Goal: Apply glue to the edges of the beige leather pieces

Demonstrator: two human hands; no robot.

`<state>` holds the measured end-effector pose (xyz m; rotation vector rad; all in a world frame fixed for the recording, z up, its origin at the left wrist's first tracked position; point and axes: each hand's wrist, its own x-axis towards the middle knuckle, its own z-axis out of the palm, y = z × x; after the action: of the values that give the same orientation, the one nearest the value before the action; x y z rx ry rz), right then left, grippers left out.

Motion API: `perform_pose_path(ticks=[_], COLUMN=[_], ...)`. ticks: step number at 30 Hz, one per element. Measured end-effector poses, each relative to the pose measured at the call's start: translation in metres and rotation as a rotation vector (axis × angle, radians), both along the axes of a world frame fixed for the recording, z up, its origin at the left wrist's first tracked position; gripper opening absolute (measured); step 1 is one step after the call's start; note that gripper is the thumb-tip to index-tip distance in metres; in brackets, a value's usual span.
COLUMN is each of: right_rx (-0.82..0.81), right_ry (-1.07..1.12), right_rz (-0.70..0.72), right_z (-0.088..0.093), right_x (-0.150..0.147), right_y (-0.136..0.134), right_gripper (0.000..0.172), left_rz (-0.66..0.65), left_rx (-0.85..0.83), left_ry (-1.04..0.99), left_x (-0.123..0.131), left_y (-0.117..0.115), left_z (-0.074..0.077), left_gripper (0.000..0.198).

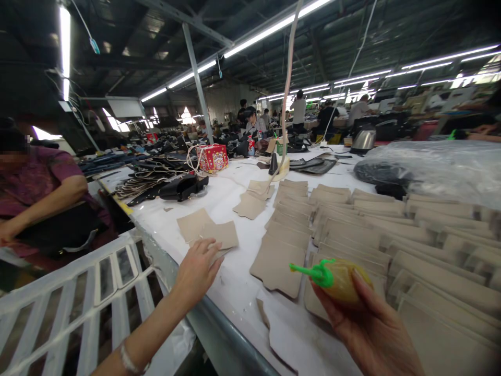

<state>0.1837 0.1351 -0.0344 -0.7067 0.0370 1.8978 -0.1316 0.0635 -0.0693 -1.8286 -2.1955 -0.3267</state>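
Observation:
My right hand (368,326) is closed around a yellowish squeeze bottle (344,280) with a green nozzle that points left over the table. My left hand (199,267) reaches out to a small stack of tan cut pieces (207,231) near the table's left edge; its fingers rest on the stack's near corner. Several rows of overlapping tan cut pieces (352,224) cover the white table (238,282) ahead of my right hand. One loose tan piece (278,267) lies just left of the bottle's nozzle.
A person in a purple top (43,198) sits at the left beside a white slatted rack (78,292). Black parts (182,186), a red box (212,157), a clear plastic bag (434,167) and a hanging hose (287,83) occupy the far table. Other workers stand behind.

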Motion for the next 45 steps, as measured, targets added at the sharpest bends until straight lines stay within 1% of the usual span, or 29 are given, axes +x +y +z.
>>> perform_pose_path(ticks=[1,3,5,8,11,13,14,15,17,19,22,24,25,27,29,33,34,36,37,38,40,42,45], right_rx=[0.013,0.039,0.069,0.116,0.130,0.127,0.125,0.123,0.125,0.116,0.081,0.058,0.051,0.042,0.042,0.061,0.072,0.088,0.093,0.094,0.102,0.118,0.122], right_ry=[0.002,0.003,0.019,0.047,0.043,0.029,0.025,0.024,0.032,0.047,0.057,0.043,0.034,0.012,-0.011,-0.053,-0.062,-0.075,-0.080,-0.084,-0.088,-0.087,-0.087], right_rz=[0.006,0.024,0.045,0.051,0.035,0.031,0.030,0.027,0.025,0.029,0.040,0.041,0.044,0.050,0.055,0.053,0.049,0.044,0.042,0.041,0.038,0.040,0.055], right_z=[-0.001,-0.004,-0.007,-0.009,-0.008,-0.007,-0.007,-0.006,-0.006,-0.005,-0.003,-0.001,0.000,0.001,0.001,-0.003,-0.004,-0.006,-0.006,-0.006,-0.006,-0.006,-0.006], right_x=[0.000,0.001,0.001,0.000,-0.001,-0.001,-0.001,0.000,0.001,0.002,0.001,-0.001,-0.003,-0.006,-0.009,-0.009,-0.008,-0.006,-0.006,-0.005,-0.004,-0.004,-0.005], right_y=[0.000,0.001,0.003,0.004,0.003,0.003,0.002,0.002,0.002,0.002,0.000,-0.002,-0.003,-0.005,-0.007,-0.007,-0.006,-0.004,-0.004,-0.003,-0.003,-0.004,-0.006], right_gripper=[0.046,0.039,0.033,0.030,0.030,0.031,0.031,0.031,0.031,0.034,0.040,0.045,0.047,0.050,0.054,0.057,0.057,0.056,0.055,0.054,0.051,0.048,0.048], left_rz=[0.033,0.065,0.055,0.025,-0.005,-0.014,-0.019,-0.032,-0.082,-0.158,-0.259,-0.259,-0.238,-0.187,-0.146,-0.044,-0.040,-0.075,-0.099,-0.107,-0.076,-0.030,0.044], left_rx=[-0.071,-0.182,-0.225,-0.241,-0.275,-0.288,-0.285,-0.272,-0.227,-0.203,-0.308,-0.388,-0.404,-0.391,-0.387,-0.532,-0.550,-0.561,-0.566,-0.576,-0.595,-0.601,-0.603], left_ry=[0.017,0.036,0.050,0.075,0.076,0.069,0.059,0.036,-0.053,-0.177,-0.301,-0.339,-0.356,-0.392,-0.417,-0.339,-0.319,-0.322,-0.333,-0.337,-0.308,-0.253,-0.229], left_x=[-0.003,-0.008,-0.010,-0.006,0.001,0.007,0.010,0.014,0.023,0.032,0.041,0.044,0.045,0.048,0.051,0.061,0.064,0.069,0.072,0.076,0.083,0.088,0.091], left_y=[0.014,0.037,0.054,0.068,0.073,0.067,0.061,0.052,0.027,-0.006,-0.052,-0.072,-0.078,-0.082,-0.078,-0.060,-0.056,-0.051,-0.050,-0.049,-0.049,-0.048,-0.043], left_z=[0.001,-0.003,-0.010,-0.016,-0.010,-0.001,0.003,0.007,0.011,0.010,0.003,-0.001,-0.002,-0.001,0.004,0.021,0.025,0.029,0.029,0.029,0.025,0.021,0.018], left_gripper=[0.040,0.047,0.043,0.028,0.024,0.027,0.029,0.030,0.032,0.034,0.044,0.053,0.054,0.053,0.053,0.048,0.045,0.038,0.041,0.047,0.055,0.051,0.037])
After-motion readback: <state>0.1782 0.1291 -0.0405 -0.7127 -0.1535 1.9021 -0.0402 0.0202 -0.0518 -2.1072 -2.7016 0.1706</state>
